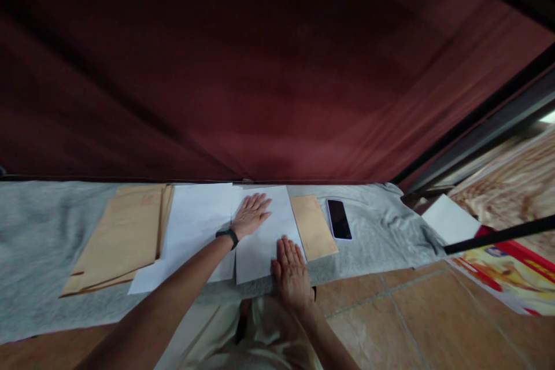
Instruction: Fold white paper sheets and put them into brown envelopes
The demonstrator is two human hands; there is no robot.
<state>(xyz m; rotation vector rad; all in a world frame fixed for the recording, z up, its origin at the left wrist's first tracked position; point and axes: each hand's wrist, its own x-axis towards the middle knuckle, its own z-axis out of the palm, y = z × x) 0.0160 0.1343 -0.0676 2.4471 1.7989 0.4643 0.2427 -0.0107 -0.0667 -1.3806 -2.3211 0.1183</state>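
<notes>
My left hand (250, 214) lies flat, fingers spread, on the far part of a white sheet of paper (264, 243). A black band sits on that wrist. My right hand (291, 272) presses flat on the near right corner of the same sheet. The sheet rests on a grey cloth (381, 231) spread over the floor. Neither hand grips anything.
A second white sheet (195, 225) lies to the left, beside a stack of brown envelopes (121, 237). One brown envelope (313, 226) and a dark phone (339, 218) lie to the right. A dark red curtain (260, 69) hangs behind. Tiled floor (433, 318) lies at right.
</notes>
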